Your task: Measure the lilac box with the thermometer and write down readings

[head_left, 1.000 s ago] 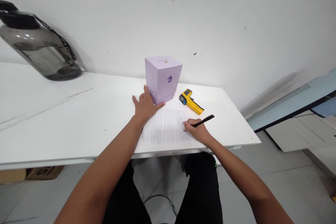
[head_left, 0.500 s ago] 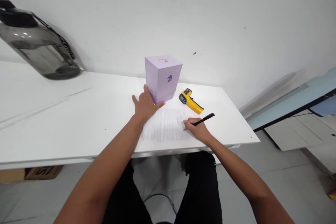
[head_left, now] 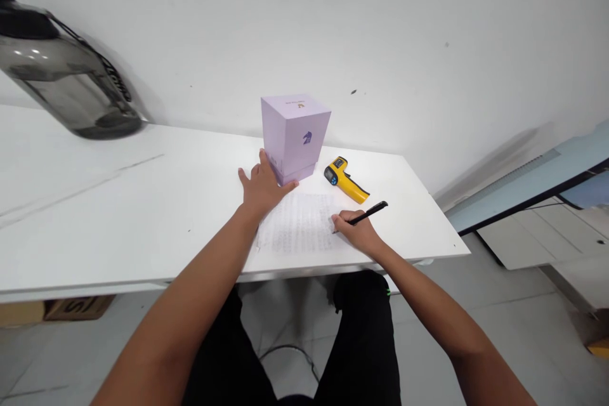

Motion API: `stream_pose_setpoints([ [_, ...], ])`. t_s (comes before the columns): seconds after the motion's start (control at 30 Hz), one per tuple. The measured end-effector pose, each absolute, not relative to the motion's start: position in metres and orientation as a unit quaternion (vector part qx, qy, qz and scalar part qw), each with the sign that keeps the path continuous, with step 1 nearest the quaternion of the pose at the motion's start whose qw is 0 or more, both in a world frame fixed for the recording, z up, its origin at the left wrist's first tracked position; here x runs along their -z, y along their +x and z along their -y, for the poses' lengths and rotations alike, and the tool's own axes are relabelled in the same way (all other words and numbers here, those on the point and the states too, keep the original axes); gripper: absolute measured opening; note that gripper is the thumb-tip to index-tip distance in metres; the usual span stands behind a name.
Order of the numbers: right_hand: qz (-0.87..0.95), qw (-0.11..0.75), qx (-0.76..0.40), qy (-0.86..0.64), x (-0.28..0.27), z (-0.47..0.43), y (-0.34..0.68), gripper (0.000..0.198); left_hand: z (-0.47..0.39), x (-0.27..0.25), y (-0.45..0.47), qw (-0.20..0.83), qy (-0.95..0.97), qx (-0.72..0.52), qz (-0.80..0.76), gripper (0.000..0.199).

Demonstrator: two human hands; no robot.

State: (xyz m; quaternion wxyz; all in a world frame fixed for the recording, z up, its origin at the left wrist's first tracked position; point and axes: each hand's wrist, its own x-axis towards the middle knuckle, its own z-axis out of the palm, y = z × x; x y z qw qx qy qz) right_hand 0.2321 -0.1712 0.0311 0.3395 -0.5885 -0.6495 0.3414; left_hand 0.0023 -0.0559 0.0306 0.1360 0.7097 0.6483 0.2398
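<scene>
The right hand (head_left: 358,232) is pinched round a black pen (head_left: 367,213), tip on the sheet (head_left: 299,228) near the desk's front edge; the left hand (head_left: 261,187) lies flat and spread on its far corner; thin, limp paper, likely to slide unless pinned so.

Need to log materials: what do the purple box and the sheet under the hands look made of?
Purple box: probably matte cardboard, with sharp folded edges and a small printed logo. Sheet: thin white paper, flat on the table, covered in faint rows of writing.
</scene>
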Motion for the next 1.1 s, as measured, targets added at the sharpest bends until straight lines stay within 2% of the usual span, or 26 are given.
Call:
stream_pose_setpoints([
  [0.5, 0.659, 0.333, -0.342, -0.581, -0.033, 0.171, 0.234, 0.043, 0.054, -0.029, 0.002, 0.132, 0.708, -0.245, -0.649, 0.121],
  [0.7, 0.655, 0.399, -0.24, -0.596, -0.032, 0.173, 0.23, 0.033, 0.054, -0.03, 0.0, 0.147, 0.707, -0.257, -0.643, 0.115],
  [0.87, 0.749, 0.366, -0.13, -0.537, -0.02, 0.169, 0.226, 0.024, 0.054, -0.031, -0.003, 0.146, 0.701, -0.291, -0.634, 0.114],
  [1.1, 0.751, 0.337, -0.074, -0.563, -0.007, 0.162, 0.23, 0.034, 0.047, -0.029, -0.005, 0.14, 0.687, -0.313, -0.64, 0.101],
])
